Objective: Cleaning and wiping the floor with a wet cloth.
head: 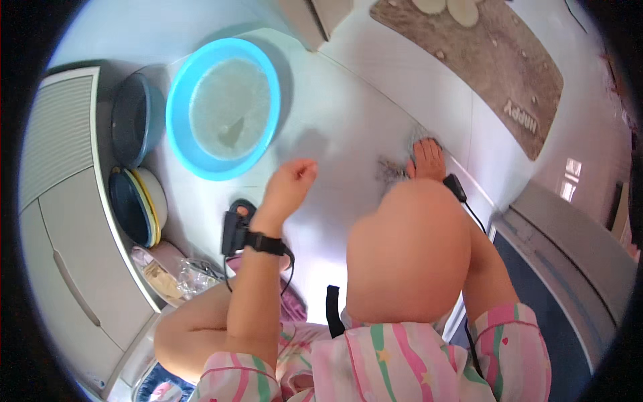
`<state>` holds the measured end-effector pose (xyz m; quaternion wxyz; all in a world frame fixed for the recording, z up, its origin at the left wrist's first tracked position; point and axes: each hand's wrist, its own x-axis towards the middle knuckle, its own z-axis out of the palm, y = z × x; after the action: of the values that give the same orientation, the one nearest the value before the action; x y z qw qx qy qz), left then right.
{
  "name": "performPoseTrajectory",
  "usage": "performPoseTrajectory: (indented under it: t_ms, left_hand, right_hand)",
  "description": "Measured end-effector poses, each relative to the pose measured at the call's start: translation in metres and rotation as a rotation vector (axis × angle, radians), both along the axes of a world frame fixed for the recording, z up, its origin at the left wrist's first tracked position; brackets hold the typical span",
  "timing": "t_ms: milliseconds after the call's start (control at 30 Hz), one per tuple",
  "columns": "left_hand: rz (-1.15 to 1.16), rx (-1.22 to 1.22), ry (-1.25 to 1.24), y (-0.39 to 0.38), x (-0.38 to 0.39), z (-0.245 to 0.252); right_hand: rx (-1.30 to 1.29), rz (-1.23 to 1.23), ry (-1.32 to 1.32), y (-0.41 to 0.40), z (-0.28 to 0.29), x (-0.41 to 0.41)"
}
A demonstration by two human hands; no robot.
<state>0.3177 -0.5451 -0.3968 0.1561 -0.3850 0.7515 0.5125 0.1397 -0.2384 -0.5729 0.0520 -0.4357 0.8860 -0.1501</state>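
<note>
My right hand [427, 160] lies spread, palm down, on the pale floor beyond my knee, with a greyish cloth or wet patch [421, 135] showing around its fingers; what is under the palm is hidden. Loosely curled, my left hand [292, 183] hangs over the floor with nothing seen in it. To its upper left stands a light-blue plastic basin [173, 110] of cloudy water. Dark marks [392, 171] lie on the floor left of the right hand. Both wrists bear strapped devices with cables.
A white cabinet [70, 236] stands at left, with a dark basin [131, 120], stacked basins [150, 201] and plastic bags [193, 276] beside it. A brown mat [482, 65] bearing writing lies at upper right. A grey door-like panel [567, 241] is at right.
</note>
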Motion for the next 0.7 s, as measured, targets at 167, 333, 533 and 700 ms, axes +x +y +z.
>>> performPoseTrajectory:
  t_ms: [167, 333, 533, 700]
  left_hand:
    - [-0.392, -0.474, -0.1, 0.017, 0.031, -0.076]
    - [-0.458, -0.71, -0.138, 0.037, 0.012, -0.106]
    - [-0.426, -0.631, -0.234, 0.021, -0.017, -0.108]
    - [-0.576, -0.819, -0.445, 0.028, -0.022, -0.121]
  right_hand:
    - [0.04, 0.187, -0.095, -0.061, 0.016, -0.024]
    - [0.046, 0.252, -0.044, -0.192, 0.018, -0.046]
    - [-0.086, 0.266, 0.012, -0.317, 0.009, -0.056]
    - [-0.113, 0.227, 0.005, -0.337, 0.01, -0.039]
